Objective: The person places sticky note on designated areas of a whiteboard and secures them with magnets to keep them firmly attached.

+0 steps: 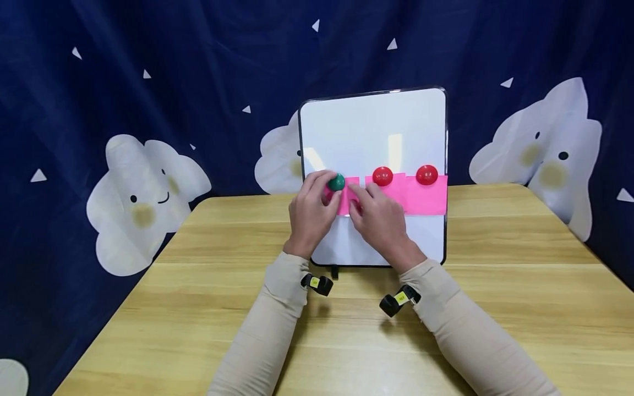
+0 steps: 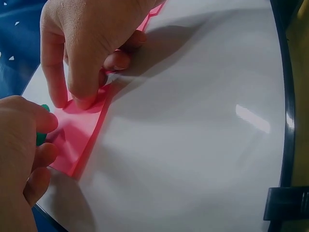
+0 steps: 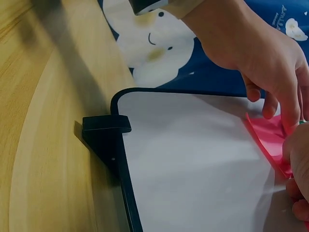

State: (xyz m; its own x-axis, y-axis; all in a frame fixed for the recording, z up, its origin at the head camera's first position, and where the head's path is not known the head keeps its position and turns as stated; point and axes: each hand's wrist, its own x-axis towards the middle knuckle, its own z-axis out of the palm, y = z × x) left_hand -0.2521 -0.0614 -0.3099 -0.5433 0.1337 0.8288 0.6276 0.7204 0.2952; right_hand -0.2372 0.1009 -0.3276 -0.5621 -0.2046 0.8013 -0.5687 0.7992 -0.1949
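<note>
A whiteboard (image 1: 346,129) in a thin black frame leans up on the table. My left hand (image 1: 312,212) pinches a green round magnet (image 1: 338,182) between thumb and fingers, over the leftmost pink sticky note (image 2: 77,137). My right hand (image 1: 378,220) is just to the right, its fingertips pressing on that same note. Further right, two more pink notes (image 1: 426,198) lie along the row, one red round magnet (image 1: 427,175) at the top of the rightmost and another red magnet (image 1: 382,176) on its neighbour. The left hand partly hides the green magnet in the left wrist view.
A black stand foot (image 3: 106,125) grips the board's lower edge. The wooden table (image 1: 223,286) extends to both sides and in front. Behind it hangs a dark blue curtain (image 1: 208,60) with white clouds and triangles. Both wrists carry small black cameras (image 1: 317,283).
</note>
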